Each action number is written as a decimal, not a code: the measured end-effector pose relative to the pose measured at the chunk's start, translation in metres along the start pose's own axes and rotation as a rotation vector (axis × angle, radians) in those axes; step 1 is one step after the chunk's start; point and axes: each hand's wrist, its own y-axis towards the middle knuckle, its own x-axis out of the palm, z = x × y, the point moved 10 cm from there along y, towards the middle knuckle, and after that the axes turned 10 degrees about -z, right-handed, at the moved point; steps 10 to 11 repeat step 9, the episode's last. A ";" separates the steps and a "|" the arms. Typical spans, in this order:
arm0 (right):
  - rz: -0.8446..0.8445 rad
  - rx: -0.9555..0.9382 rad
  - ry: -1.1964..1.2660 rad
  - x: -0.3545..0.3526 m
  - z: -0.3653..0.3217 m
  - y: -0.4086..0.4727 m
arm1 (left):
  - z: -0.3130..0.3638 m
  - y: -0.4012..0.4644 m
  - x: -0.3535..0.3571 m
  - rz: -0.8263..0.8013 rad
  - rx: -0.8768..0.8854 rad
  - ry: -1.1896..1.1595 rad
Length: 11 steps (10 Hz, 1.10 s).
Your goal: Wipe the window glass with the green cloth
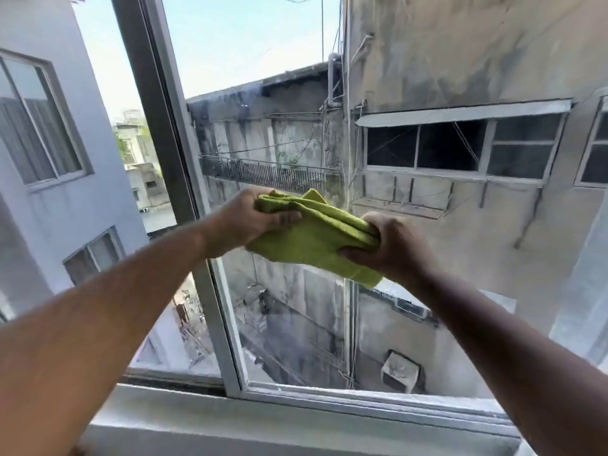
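A folded green cloth point(314, 236) is stretched between both hands in front of the window glass point(427, 77), at mid height. My left hand point(243, 222) grips its upper left end, thumb under the fold. My right hand point(394, 245) clamps its right end, and a corner of the cloth hangs below that hand. The glass pane fills the right side of the view, held in a grey sliding frame point(171, 133). Whether the cloth touches the glass cannot be told.
A white sill point(263, 422) runs along the bottom under the frame rail. Left of the upright frame is a second pane or opening point(108, 93). Outside stand concrete buildings and a deep alley below.
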 end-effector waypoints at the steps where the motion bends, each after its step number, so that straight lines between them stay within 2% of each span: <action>1: -0.342 0.126 0.818 0.097 -0.018 -0.008 | -0.067 -0.066 -0.042 0.060 -0.140 -0.172; 2: -0.593 0.332 1.263 0.223 -0.067 -0.039 | -0.164 -0.158 -0.070 0.233 -0.329 -0.346; 3: -0.769 0.589 1.380 0.364 -0.127 -0.095 | -0.285 -0.279 -0.066 0.387 -0.569 -0.510; 4: -0.879 0.786 1.217 0.491 -0.166 -0.180 | -0.413 -0.408 -0.017 0.418 -0.856 -0.585; 5: -1.041 0.953 1.032 0.600 -0.195 -0.294 | -0.530 -0.534 0.067 0.406 -1.103 -0.679; 6: -1.132 1.154 0.860 0.675 -0.196 -0.413 | -0.619 -0.621 0.150 0.451 -1.279 -0.687; 8: -1.146 1.395 0.707 0.772 -0.179 -0.583 | -0.741 -0.706 0.268 0.512 -1.412 -0.697; 9: -1.046 1.362 0.499 0.781 -0.156 -0.585 | -0.761 -0.727 0.271 0.666 -1.468 -0.623; 11: -1.046 1.362 0.499 0.781 -0.156 -0.585 | -0.761 -0.727 0.271 0.666 -1.468 -0.623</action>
